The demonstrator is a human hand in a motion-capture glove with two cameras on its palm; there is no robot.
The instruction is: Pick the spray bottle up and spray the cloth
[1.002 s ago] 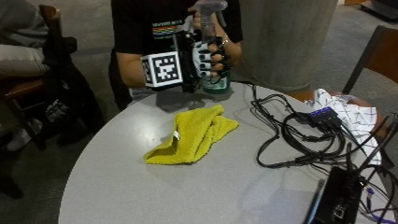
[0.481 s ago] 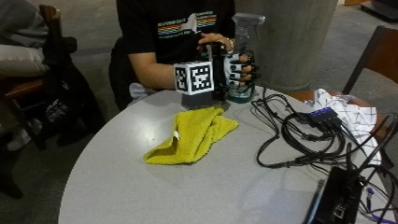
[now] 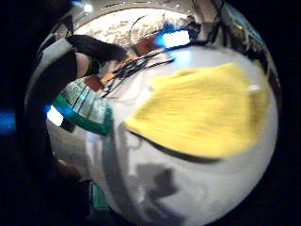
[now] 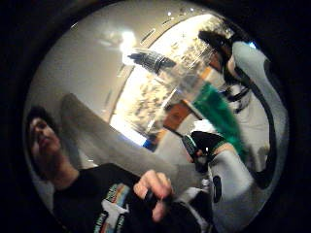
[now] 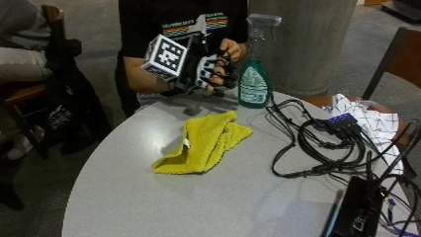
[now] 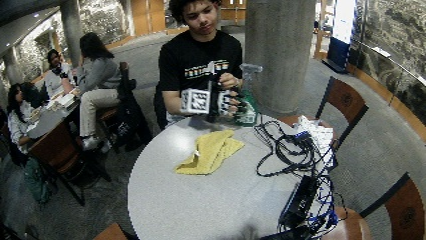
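A spray bottle (image 5: 254,84) with green liquid and a clear trigger head stands upright on the round grey table (image 5: 118,197), at its far edge. My gloved right hand (image 5: 207,71) hovers just left of it. Its fingers are loosely curled and hold nothing, with a narrow gap to the bottle. The person's bare left hand (image 5: 231,49) rests against the glove's upper side. A crumpled yellow cloth (image 5: 204,143) lies on the table in front of the hand. The little finger side palm view shows the cloth (image 3: 207,113) below and the bottle's label (image 3: 87,110) close by. The thumb side view shows the bottle (image 4: 214,107).
A tangle of black cables (image 5: 315,143) with a power strip (image 5: 339,121) covers the table's right side. A white checked cloth (image 5: 368,118) lies beyond it, and a black device (image 5: 352,212) at the front right. A concrete pillar (image 5: 303,39) stands behind the bottle.
The hand carried the bottle to the right and set it down on the table. It has let go and drawn back to the left; the bare hand now touches the glove.
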